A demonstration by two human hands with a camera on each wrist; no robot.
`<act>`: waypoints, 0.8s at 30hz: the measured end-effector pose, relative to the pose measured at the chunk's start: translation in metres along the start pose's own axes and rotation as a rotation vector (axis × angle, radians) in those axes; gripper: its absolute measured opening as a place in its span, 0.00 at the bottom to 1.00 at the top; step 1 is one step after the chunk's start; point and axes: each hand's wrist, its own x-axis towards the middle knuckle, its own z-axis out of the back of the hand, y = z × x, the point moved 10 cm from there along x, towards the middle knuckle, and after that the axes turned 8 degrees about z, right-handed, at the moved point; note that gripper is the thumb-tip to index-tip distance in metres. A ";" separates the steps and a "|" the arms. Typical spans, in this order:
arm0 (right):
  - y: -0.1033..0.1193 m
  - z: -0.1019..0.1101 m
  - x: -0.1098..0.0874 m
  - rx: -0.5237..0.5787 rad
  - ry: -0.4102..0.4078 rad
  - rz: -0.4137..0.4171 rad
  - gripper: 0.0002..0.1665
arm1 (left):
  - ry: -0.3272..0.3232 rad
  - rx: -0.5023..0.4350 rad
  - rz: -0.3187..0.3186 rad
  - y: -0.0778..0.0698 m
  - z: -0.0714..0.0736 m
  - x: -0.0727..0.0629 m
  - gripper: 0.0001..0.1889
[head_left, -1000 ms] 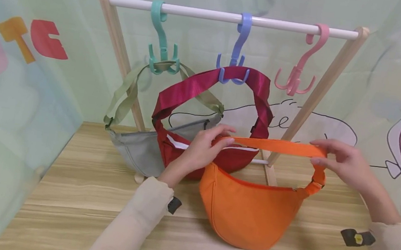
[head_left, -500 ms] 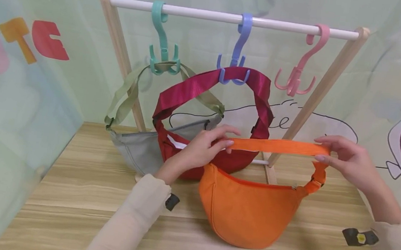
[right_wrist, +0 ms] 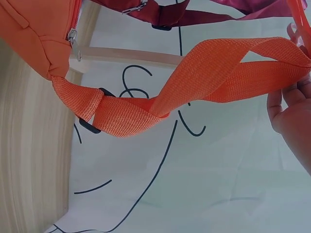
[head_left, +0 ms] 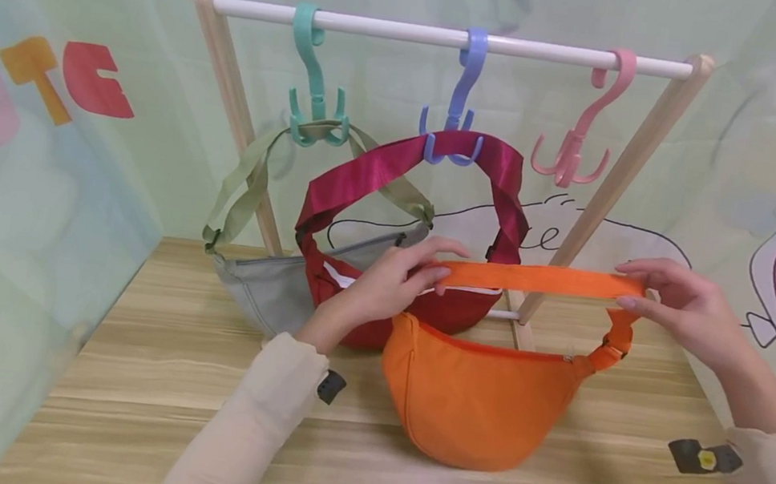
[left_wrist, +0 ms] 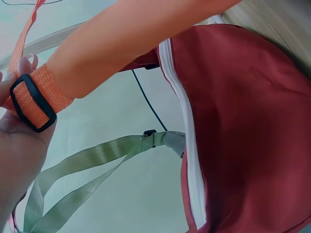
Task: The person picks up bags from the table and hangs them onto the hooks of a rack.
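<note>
My left hand [head_left: 394,279] pinches the left end of the flat orange strap [head_left: 536,279], while my right hand [head_left: 688,311] pinches its right end. Below the strap hangs an orange crossbody bag [head_left: 477,402], zipped along its top; I cannot tell whether its base touches the table. In the left wrist view a black strap buckle [left_wrist: 43,103] lies against the left hand. The right wrist view shows the strap twisted near its slider, between the bag and the right fingers. Behind the left hand is a dark red bag [head_left: 448,311] with a white zip, partly hidden.
A wooden rack with a white rail [head_left: 399,30] carries a green hook [head_left: 311,63], a blue hook [head_left: 466,82] and a pink hook [head_left: 584,121]. The red bag hangs from the blue hook, a grey bag [head_left: 266,284] from the green one. The pink hook bears nothing.
The orange bag has risen slightly. My right hand has shifted a little up and to the right, drawing the strap straighter; the left hand has barely moved.
</note>
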 end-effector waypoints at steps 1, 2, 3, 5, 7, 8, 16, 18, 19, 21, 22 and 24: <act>0.000 0.001 0.000 -0.007 0.001 -0.003 0.23 | 0.001 0.004 0.004 0.000 0.000 0.000 0.14; 0.001 0.001 0.000 -0.010 0.003 -0.005 0.23 | 0.002 0.009 0.006 -0.001 0.001 0.001 0.13; 0.001 0.001 0.000 -0.021 0.004 -0.007 0.22 | 0.002 0.011 0.010 -0.001 0.001 0.001 0.13; 0.002 0.002 0.000 -0.035 0.006 -0.010 0.22 | 0.009 0.010 0.021 -0.001 0.002 0.001 0.12; 0.004 0.002 0.001 -0.054 0.007 -0.007 0.21 | 0.014 0.004 0.030 -0.001 0.003 0.002 0.12; 0.005 0.003 0.001 -0.068 0.007 -0.004 0.21 | 0.018 -0.002 0.034 -0.001 0.003 0.002 0.12; 0.008 0.005 0.002 -0.106 0.003 -0.009 0.20 | 0.027 -0.012 0.046 0.000 0.004 0.004 0.11; 0.009 0.005 0.003 -0.104 0.007 -0.011 0.20 | 0.028 -0.011 0.050 0.000 0.005 0.004 0.11; 0.009 0.004 0.003 -0.107 0.010 -0.008 0.20 | 0.028 -0.006 0.051 0.000 0.005 0.004 0.12; 0.010 0.005 0.004 -0.110 0.011 -0.011 0.20 | 0.030 0.002 0.052 -0.001 0.005 0.004 0.12; 0.010 0.005 0.004 -0.109 0.011 -0.015 0.20 | 0.031 0.007 0.054 -0.001 0.006 0.004 0.12; 0.011 0.006 0.004 -0.120 0.010 -0.013 0.20 | 0.033 0.019 0.055 -0.002 0.006 0.005 0.12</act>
